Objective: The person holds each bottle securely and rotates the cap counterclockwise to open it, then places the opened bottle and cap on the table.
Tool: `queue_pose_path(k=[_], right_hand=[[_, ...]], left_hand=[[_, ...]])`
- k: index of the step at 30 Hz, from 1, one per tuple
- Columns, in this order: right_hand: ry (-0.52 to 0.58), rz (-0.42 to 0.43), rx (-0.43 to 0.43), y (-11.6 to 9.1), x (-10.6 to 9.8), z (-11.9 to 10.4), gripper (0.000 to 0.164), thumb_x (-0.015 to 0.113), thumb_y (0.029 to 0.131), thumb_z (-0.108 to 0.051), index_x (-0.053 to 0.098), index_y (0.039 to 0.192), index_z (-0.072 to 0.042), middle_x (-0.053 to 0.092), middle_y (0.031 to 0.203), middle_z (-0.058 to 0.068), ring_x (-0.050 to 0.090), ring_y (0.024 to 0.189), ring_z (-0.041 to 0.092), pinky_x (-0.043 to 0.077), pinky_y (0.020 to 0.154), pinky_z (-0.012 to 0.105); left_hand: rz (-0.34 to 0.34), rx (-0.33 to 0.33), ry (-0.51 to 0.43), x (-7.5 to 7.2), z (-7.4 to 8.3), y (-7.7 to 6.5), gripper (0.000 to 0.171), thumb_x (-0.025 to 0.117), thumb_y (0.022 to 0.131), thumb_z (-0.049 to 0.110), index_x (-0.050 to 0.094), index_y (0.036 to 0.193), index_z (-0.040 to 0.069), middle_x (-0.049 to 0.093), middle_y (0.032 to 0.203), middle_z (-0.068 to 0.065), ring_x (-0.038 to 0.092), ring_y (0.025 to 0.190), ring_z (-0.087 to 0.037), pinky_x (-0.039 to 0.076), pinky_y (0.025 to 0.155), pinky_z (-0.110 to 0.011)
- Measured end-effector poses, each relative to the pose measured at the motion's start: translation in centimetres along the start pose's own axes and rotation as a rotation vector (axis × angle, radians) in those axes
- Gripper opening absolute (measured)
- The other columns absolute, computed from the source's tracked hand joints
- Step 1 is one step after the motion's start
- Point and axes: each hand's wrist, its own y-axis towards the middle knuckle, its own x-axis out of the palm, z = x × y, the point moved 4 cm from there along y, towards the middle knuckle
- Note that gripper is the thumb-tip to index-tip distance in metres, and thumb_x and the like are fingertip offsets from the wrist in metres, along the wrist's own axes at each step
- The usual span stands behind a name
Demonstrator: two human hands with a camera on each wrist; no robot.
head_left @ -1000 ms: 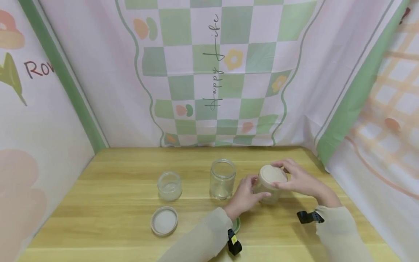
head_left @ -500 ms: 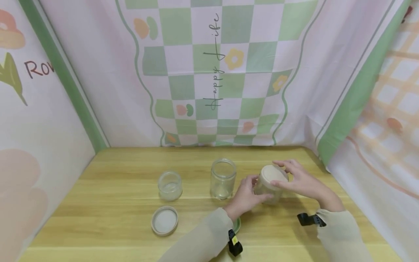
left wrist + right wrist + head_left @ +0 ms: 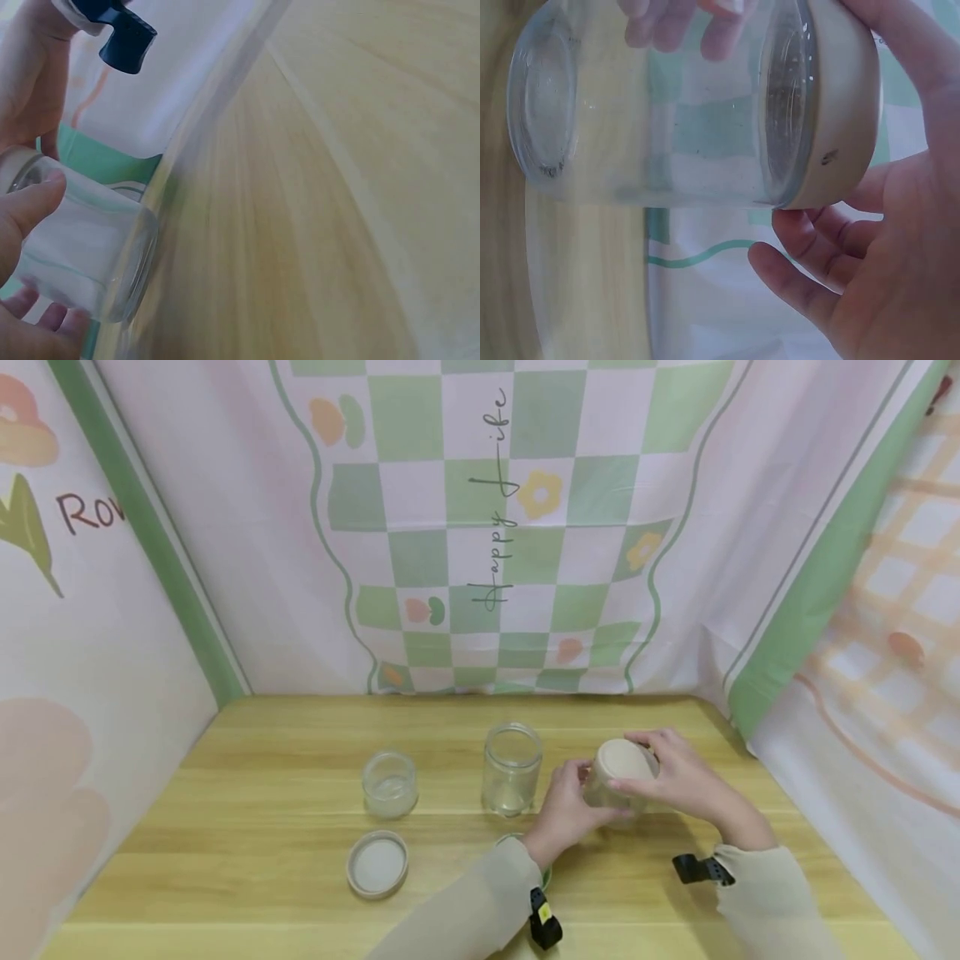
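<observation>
At the table's right side a clear glass jar (image 3: 697,112) wears a beige lid (image 3: 624,760). My left hand (image 3: 566,810) grips the jar's glass body, its thumb in front and fingers behind. The right hand (image 3: 686,781) holds the lid by its edge, thumb at the near side and fingers at the far side. In the right wrist view the lid (image 3: 847,105) sits on the jar's mouth, with a small dark mark on its side. The left wrist view shows the jar's base (image 3: 135,270) right at the wooden surface. Nothing shows inside the glass.
A tall lidless glass jar (image 3: 512,777) stands just left of my left hand. Farther left are a short lidless jar (image 3: 389,787) and an upturned beige lid (image 3: 377,865). A green-rimmed round thing (image 3: 547,880) is mostly hidden under my left forearm. Printed curtains enclose the wooden table (image 3: 262,827).
My right hand has turned slightly on the lid, its thumb moving left and its wrist shifting a little left. The left hand keeps its grip on the jar, its forearm slightly farther right.
</observation>
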Motion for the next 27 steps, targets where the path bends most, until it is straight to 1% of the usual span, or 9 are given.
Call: queue_pose_path(k=[5, 8, 12, 15, 20, 22, 25, 26, 27], right_hand=[[0.01, 0.028, -0.019, 0.1, 0.1, -0.1, 0.078, 0.085, 0.08, -0.044, 0.056, 0.132, 0.006, 0.053, 0.123, 0.022, 0.05, 0.107, 0.033, 0.047, 0.08, 0.047], [0.032, 0.025, -0.032, 0.0, 0.0, -0.2, 0.076, 0.085, 0.081, -0.042, 0.056, 0.133, 0.005, 0.053, 0.122, 0.021, 0.05, 0.106, 0.033, 0.047, 0.079, 0.047], [0.068, -0.012, -0.033, -0.2, -0.1, 0.2, 0.077, 0.083, 0.084, -0.038, 0.051, 0.14, 0.004, 0.05, 0.126, 0.019, 0.051, 0.108, 0.033, 0.049, 0.081, 0.05], [0.09, -0.051, -0.056, -0.2, -0.3, 0.5, 0.078, 0.081, 0.086, -0.035, 0.047, 0.145, 0.002, 0.047, 0.132, 0.02, 0.051, 0.112, 0.036, 0.051, 0.082, 0.053], [0.176, -0.117, -0.142, -0.4, -0.5, 0.8, 0.075, 0.078, 0.089, -0.023, 0.042, 0.15, -0.001, 0.042, 0.144, 0.022, 0.045, 0.123, 0.038, 0.047, 0.088, 0.056], [0.2, -0.136, -0.179, -0.4, -0.6, 1.0, 0.074, 0.077, 0.09, -0.018, 0.039, 0.152, -0.002, 0.039, 0.15, 0.022, 0.042, 0.128, 0.038, 0.046, 0.094, 0.053], [0.21, -0.153, -0.213, -0.5, -0.5, 1.3, 0.074, 0.074, 0.091, -0.014, 0.036, 0.154, -0.004, 0.036, 0.154, 0.021, 0.041, 0.13, 0.035, 0.046, 0.097, 0.04], [0.208, -0.155, -0.216, -0.5, -0.5, 1.4, 0.074, 0.073, 0.092, -0.013, 0.036, 0.154, -0.004, 0.035, 0.154, 0.02, 0.041, 0.13, 0.035, 0.046, 0.098, 0.038], [0.212, -0.158, -0.219, -0.5, -0.5, 1.4, 0.074, 0.073, 0.092, -0.013, 0.034, 0.155, -0.004, 0.034, 0.155, 0.021, 0.041, 0.131, 0.036, 0.046, 0.098, 0.039]], left_hand=[[0.0, 0.031, 0.014, 0.0, 0.0, 0.1, 0.076, 0.092, 0.073, 0.034, 0.051, 0.134, 0.017, 0.05, 0.126, 0.005, 0.05, 0.116, -0.015, 0.047, 0.097, -0.031], [-0.009, 0.043, 0.011, -0.1, 0.0, 0.1, 0.074, 0.091, 0.074, 0.034, 0.052, 0.134, 0.016, 0.051, 0.126, 0.005, 0.05, 0.117, -0.015, 0.047, 0.098, -0.032], [-0.025, 0.034, -0.007, -0.1, -0.1, 0.2, 0.072, 0.091, 0.075, 0.032, 0.053, 0.135, 0.019, 0.051, 0.127, 0.008, 0.049, 0.117, -0.012, 0.046, 0.099, -0.033], [-0.025, 0.027, -0.014, -0.1, 0.0, 0.2, 0.072, 0.091, 0.074, 0.032, 0.054, 0.135, 0.02, 0.051, 0.127, 0.01, 0.049, 0.118, -0.012, 0.046, 0.099, -0.033], [-0.024, 0.031, -0.004, -0.2, 0.0, 0.1, 0.072, 0.091, 0.074, 0.033, 0.055, 0.135, 0.019, 0.053, 0.125, 0.008, 0.05, 0.118, -0.014, 0.045, 0.1, -0.033], [-0.024, 0.034, -0.001, -0.2, 0.0, 0.1, 0.072, 0.091, 0.074, 0.033, 0.055, 0.135, 0.018, 0.054, 0.125, 0.007, 0.051, 0.118, -0.014, 0.045, 0.1, -0.033], [-0.026, 0.036, -0.005, -0.2, 0.1, 0.1, 0.071, 0.091, 0.075, 0.033, 0.055, 0.134, 0.017, 0.054, 0.125, 0.006, 0.051, 0.118, -0.015, 0.046, 0.101, -0.034], [-0.027, 0.033, -0.006, -0.2, 0.1, 0.1, 0.072, 0.091, 0.074, 0.033, 0.055, 0.135, 0.017, 0.054, 0.126, 0.007, 0.051, 0.118, -0.014, 0.045, 0.101, -0.033], [-0.028, 0.032, -0.008, -0.2, 0.0, 0.1, 0.073, 0.091, 0.074, 0.033, 0.054, 0.135, 0.017, 0.053, 0.126, 0.007, 0.051, 0.118, -0.014, 0.045, 0.101, -0.033]])
